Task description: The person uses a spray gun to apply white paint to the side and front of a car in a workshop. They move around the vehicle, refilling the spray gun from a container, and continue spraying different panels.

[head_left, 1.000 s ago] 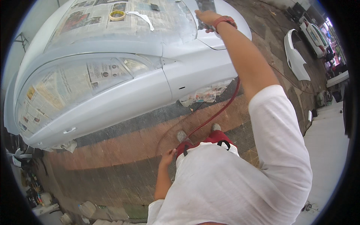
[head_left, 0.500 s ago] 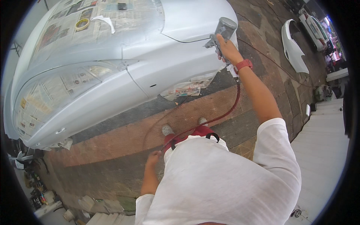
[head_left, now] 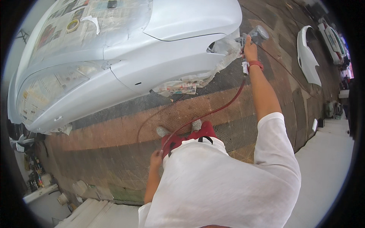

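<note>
My right hand [head_left: 249, 50] is wrapped round the handle of a grey spray gun [head_left: 260, 35], whose cup tilts out to the right. The gun is just off the front corner of a car body [head_left: 182, 49] coated pale silver-white. Thin masking plastic [head_left: 226, 47] hangs over the corner's lamp opening, close to the gun's nozzle. From the handle a dark red hose [head_left: 232, 99] curves down and back toward my waist. There my left hand [head_left: 156, 156] is closed on the hose, low at my side.
Newspaper [head_left: 114, 17] masks the windscreen, with a tape roll [head_left: 72, 25] on top. More newspaper [head_left: 182, 87] fills the wheel arch. A loose white fender [head_left: 306, 57] lies on the floor at right, near another car [head_left: 330, 40]. Ridged mats [head_left: 114, 133] run beneath my feet.
My right hand has carried the spray gun rightward, from over the car's front side to beyond its corner, uncovering the masked lamp opening. The view has shifted slightly. My left hand stays low.
</note>
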The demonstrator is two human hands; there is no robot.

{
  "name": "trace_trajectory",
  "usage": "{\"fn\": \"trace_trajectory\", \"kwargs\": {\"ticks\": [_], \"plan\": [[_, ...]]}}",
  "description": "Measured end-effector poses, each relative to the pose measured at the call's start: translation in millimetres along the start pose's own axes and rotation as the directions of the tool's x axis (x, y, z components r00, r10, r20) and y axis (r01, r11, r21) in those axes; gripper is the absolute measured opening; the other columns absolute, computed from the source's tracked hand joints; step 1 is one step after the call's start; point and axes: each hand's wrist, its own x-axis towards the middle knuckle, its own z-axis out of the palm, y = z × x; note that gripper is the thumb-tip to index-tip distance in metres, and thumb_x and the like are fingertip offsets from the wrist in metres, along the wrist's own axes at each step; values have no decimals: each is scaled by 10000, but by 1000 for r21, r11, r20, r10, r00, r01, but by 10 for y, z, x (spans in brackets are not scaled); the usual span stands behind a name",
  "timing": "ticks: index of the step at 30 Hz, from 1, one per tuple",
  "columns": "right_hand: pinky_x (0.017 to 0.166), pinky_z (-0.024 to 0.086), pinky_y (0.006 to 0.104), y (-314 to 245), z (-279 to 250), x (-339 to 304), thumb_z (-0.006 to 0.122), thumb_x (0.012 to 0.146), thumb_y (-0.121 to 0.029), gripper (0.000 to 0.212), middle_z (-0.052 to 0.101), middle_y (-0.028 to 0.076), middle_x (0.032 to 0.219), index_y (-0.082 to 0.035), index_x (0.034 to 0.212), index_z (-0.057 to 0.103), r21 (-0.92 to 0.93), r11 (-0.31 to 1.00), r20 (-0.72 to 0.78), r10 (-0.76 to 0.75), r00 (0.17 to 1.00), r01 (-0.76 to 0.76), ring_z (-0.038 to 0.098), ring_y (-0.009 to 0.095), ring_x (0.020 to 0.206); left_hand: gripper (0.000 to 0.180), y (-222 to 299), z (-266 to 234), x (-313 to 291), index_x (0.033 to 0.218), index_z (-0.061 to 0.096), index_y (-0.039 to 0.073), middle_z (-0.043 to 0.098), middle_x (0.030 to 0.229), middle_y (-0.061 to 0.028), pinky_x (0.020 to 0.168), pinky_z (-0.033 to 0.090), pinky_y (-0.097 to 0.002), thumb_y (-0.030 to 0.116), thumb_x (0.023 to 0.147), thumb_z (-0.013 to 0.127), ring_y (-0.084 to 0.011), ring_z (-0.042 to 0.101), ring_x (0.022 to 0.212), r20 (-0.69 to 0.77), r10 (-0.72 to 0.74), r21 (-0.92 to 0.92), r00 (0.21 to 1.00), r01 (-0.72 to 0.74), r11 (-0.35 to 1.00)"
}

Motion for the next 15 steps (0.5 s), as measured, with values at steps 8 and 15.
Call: {"fn": "trace_trajectory", "kwargs": {"ticks": [8,15], "plan": [[461,506,358,104,357,-439,442,1090,-587,705,636,103,639,60,1090,721,-82,996,115,-26,993,35,625,202,495,542,-175,50,-275,1312,681,-39,730,1239,-219,1017,507,-464,436,1056,623,-355,688,1172,-71,-199,-100,977,192,976],[609,539,429,-250,1252,-1938,450,1082,-627,691,658,146,674,20,1110,692,74,964,367,-266,891,257,688,267,615,489,-519,26,-330,1330,668,-23,697,1323,-226,1058,488,-480,391,1088,576,-376,655,1246,-193,-437,-204,878,400,894]]}}
